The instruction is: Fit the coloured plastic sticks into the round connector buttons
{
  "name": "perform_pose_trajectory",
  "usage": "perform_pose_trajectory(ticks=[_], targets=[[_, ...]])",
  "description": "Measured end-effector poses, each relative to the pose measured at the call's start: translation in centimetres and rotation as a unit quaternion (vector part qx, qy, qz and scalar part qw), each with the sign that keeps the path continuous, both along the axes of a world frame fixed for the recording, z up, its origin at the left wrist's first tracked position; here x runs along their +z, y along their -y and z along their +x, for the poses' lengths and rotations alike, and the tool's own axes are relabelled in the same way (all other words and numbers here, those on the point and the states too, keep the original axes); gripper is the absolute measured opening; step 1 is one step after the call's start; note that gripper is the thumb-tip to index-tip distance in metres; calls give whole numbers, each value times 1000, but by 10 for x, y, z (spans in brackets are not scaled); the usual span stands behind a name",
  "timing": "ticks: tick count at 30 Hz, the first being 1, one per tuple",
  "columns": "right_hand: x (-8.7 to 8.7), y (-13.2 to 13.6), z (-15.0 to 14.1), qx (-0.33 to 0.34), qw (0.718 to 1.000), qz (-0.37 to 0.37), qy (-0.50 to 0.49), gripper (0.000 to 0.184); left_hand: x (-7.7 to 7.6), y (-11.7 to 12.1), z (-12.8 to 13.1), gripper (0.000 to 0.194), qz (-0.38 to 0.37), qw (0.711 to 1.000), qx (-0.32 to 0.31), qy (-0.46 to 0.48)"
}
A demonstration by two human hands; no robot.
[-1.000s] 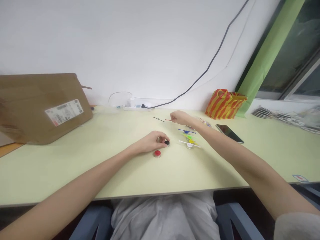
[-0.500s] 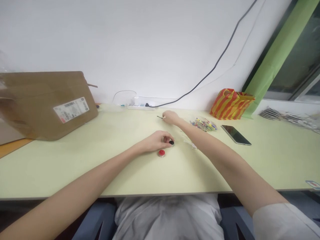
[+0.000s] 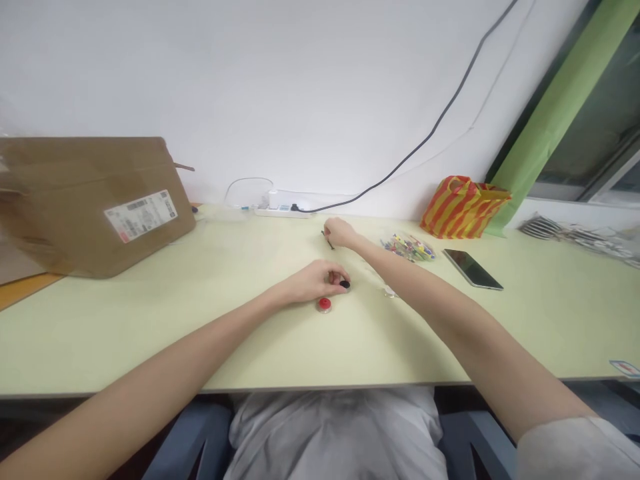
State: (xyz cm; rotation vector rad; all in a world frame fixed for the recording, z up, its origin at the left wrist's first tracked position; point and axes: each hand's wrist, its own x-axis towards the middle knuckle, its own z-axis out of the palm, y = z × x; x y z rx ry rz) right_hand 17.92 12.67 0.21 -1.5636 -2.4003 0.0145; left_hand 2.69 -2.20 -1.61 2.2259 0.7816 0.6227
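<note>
My left hand (image 3: 317, 280) rests on the table with thumb and fingers closed around a small round black-topped piece (image 3: 345, 285). Just in front of it lies a similar small round piece with a red top (image 3: 325, 305) and a clear or pale base. Farther back, my right hand (image 3: 341, 233) pinches a short, thin dark stick (image 3: 328, 241), which slants down below the fingertips. Its exact kind is too small to tell. A little clear and whitish item (image 3: 390, 292) lies partly behind my right forearm.
A clear bag of small multicoloured pieces (image 3: 409, 247) lies beyond my right forearm, near a phone (image 3: 473, 268). A striped red and yellow bag (image 3: 463, 208) stands by the wall. To the left is a cardboard box (image 3: 95, 200); a power strip (image 3: 283, 212) lies at the back.
The thin dark stick has turned from nearly level, pointing left, to a steep downward slant in my right hand. My left hand keeps its hold on the black-topped piece.
</note>
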Motion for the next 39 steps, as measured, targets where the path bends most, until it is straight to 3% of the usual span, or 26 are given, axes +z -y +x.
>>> perform_pose_trajectory(ticks=[5, 7, 11, 14, 18, 20, 23, 31, 36, 39], targets=[[21, 37, 21, 52, 994, 37, -84, 12, -2, -1, 0, 37, 5, 1000, 4, -3], [25, 59, 34, 84, 978, 45, -186, 8, -1, 0, 0, 36, 25, 999, 20, 5], [22, 104, 57, 104, 929, 1, -356, 21, 6, 0, -2, 32, 70, 994, 83, 32], [12, 130, 62, 113, 915, -22, -388, 23, 10, -4, -4, 41, 53, 991, 105, 64], [6, 150, 57, 155, 919, -54, -359, 17, 12, -10, -6, 56, -23, 985, 96, 144], [6, 156, 54, 168, 917, -77, -354, 16, 14, -10, -6, 59, -37, 981, 96, 162], [8, 159, 55, 161, 907, -124, -369, 15, 15, -6, -5, 50, -16, 989, 101, 109], [11, 158, 71, 82, 891, -264, -361, 29, 14, -3, -5, 39, -14, 993, 116, 6], [8, 151, 77, 63, 872, -324, -361, 18, 13, -7, -6, 36, -1, 992, 121, -23], [7, 150, 79, 70, 876, -348, -326, 17, 10, -10, -7, 34, 27, 993, 107, -44]])
